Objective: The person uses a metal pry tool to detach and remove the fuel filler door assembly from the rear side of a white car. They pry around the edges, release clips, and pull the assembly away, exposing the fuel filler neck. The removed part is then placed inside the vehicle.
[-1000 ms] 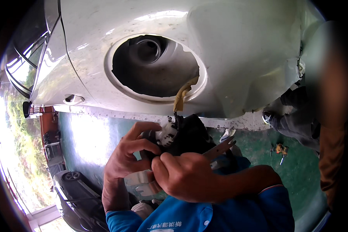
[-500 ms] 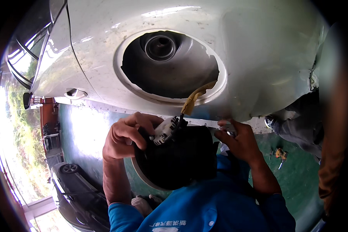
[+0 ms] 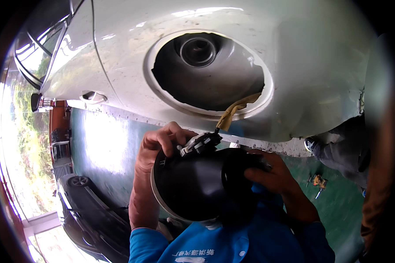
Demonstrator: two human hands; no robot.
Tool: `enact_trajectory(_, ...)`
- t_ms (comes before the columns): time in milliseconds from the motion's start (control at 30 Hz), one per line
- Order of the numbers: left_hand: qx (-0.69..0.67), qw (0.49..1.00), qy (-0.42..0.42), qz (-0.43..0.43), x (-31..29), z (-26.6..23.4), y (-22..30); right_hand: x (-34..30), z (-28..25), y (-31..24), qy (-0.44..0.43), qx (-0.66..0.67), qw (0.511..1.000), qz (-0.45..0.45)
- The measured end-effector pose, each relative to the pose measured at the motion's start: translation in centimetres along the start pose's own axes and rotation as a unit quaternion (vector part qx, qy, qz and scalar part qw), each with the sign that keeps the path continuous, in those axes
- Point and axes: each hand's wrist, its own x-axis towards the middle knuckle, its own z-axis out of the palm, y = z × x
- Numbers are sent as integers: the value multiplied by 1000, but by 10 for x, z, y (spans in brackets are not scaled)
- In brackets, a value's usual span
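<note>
Between my hands is a black rounded housing [image 3: 193,188] with a pale rim on its left side. My left hand [image 3: 162,142] grips its upper left edge, fingers bent beside a small white-and-black fitting [image 3: 195,144]. My right hand [image 3: 272,171] is closed on the housing's right end, its thumb over the front and the other fingers largely hidden behind. A yellow-wrapped cable [image 3: 232,113] runs from the fitting up to the oval opening [image 3: 210,87] in a white car body panel [image 3: 311,74]. Inside that opening a round dark tube end [image 3: 198,51] shows.
A dark car [image 3: 90,215] stands at lower left. On the green floor to the right lies a yellow-and-black tool [image 3: 319,182]. Another person's dark-clothed leg [image 3: 346,153] and shoe [image 3: 310,144] are at the right. A door handle [image 3: 93,97] sits on the car's left part.
The housing has turned, showing more of its smooth black side. My right hand has moved from its upper right edge to grip the right end. The whole view has shifted slightly.
</note>
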Motion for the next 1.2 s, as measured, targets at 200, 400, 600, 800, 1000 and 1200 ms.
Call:
enact_trajectory(200,-59,998,-4,11,-9,-5,-17,-11,13,-29,77,66,992,77)
enact_trajectory(400,-127,992,-1,21,-11,-6,-31,-12,21,-70,90,61,978,179)
enact_trajectory(600,-172,985,21,14,-12,-4,-41,-13,34,-75,96,38,990,92)
enact_trajectory(800,-177,980,95,1,-10,10,-48,-11,35,-73,84,-27,996,11)
enact_trajectory(1000,-168,980,102,-5,-9,13,-49,-12,30,-75,61,-111,992,16)
enact_trajectory(1200,-106,994,-3,-6,-5,-9,-45,-14,30,-70,86,-107,991,1)
